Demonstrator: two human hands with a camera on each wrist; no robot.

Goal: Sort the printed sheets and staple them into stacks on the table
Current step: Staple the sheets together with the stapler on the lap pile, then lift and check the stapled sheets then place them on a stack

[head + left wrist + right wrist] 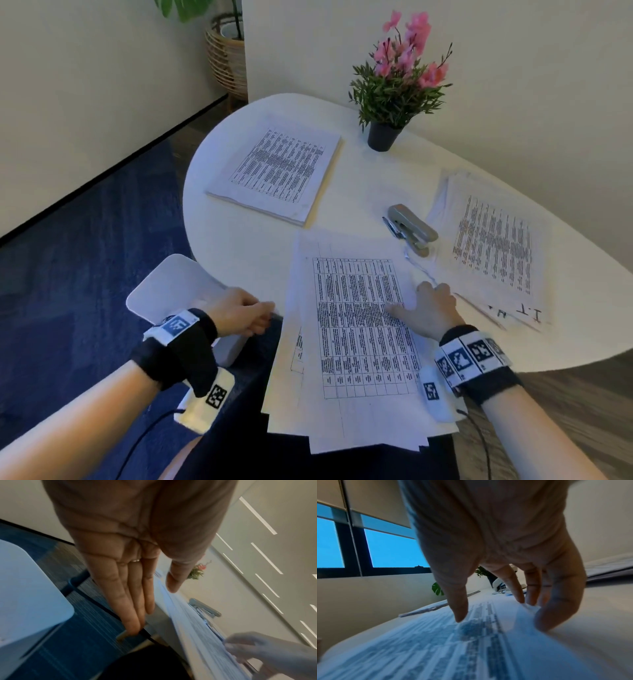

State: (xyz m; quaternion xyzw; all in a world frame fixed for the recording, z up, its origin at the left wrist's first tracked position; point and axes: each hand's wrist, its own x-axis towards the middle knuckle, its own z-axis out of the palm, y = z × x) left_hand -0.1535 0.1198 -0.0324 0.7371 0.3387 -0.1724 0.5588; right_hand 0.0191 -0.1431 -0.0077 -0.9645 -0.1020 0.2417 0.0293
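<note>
A loose pile of printed table sheets (356, 329) lies at the table's near edge and hangs over it toward my lap. My right hand (411, 298) is on its right side: the thumb (460, 615) presses the top sheet (436, 642) while the curled fingers (546, 620) lift its right edge. My left hand (265, 317) is at the pile's left edge with fingers straight (135, 622), thumb apart, gripping nothing I can see. A neat stack (277, 171) lies at the far left and a fanned stack (493, 246) at the right. A grey stapler (411, 228) lies between them.
A potted plant with pink flowers (383, 135) stands at the back of the white table (246, 246). A white chair (171, 287) is just left of my left hand. A wicker planter (227, 58) stands on the floor beyond, next to blue carpet.
</note>
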